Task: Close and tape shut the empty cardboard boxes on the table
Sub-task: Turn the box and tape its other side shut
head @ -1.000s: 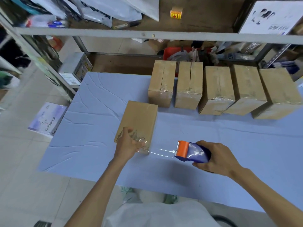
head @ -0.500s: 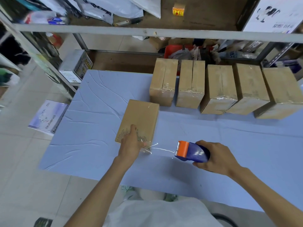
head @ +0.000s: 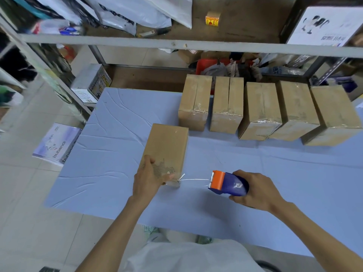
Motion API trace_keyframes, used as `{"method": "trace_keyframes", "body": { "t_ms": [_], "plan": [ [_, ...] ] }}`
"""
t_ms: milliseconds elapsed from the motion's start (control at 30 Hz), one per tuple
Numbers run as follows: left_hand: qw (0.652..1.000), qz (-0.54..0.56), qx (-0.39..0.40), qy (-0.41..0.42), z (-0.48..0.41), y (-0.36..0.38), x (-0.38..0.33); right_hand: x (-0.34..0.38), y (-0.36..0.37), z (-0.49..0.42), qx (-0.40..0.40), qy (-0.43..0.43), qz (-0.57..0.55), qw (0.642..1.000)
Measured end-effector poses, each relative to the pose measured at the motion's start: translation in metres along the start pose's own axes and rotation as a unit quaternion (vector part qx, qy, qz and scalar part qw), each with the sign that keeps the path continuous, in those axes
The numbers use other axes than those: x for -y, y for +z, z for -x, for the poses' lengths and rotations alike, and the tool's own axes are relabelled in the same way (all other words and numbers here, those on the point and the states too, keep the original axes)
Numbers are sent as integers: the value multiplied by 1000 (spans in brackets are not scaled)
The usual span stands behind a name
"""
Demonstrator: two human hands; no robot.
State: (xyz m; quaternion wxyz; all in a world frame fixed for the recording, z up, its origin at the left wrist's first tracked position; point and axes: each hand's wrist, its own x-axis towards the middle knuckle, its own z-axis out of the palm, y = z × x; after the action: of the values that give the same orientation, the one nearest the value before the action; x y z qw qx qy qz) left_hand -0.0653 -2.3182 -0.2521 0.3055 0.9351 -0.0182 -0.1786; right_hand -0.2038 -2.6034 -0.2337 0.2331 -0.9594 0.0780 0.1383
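Observation:
A closed cardboard box (head: 167,148) lies flat on the blue table (head: 110,154) in front of me. My left hand (head: 148,178) presses on the box's near end, the thumb holding clear tape down at the near corner. My right hand (head: 255,190) grips a blue tape dispenser with an orange head (head: 227,182), held to the right of the box. A strand of clear tape (head: 193,179) stretches from the box corner to the dispenser. Several taped boxes (head: 259,112) stand in a row at the back of the table.
A metal shelf rack (head: 176,45) with bags and clutter rises behind the table. A white carton (head: 92,83) sits on the lower shelf at left. A printed box (head: 57,144) lies on the tiled floor to the left.
My left hand has slid along the box's near end and pressed the tape at the corner. The dispenser has stayed roughly where it was, with the tape strand still taut.

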Motion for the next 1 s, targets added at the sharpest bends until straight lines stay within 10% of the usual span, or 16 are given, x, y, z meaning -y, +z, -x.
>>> {"method": "trace_keyframes", "body": {
  "t_ms": [500,1000],
  "plan": [
    [992,94,-23,-82,-8,9,0,0,1,3,18,5,21,1000],
    [989,-138,-8,-57,-37,19,-40,16,-5,1,13,18,30,999]
  ]
}}
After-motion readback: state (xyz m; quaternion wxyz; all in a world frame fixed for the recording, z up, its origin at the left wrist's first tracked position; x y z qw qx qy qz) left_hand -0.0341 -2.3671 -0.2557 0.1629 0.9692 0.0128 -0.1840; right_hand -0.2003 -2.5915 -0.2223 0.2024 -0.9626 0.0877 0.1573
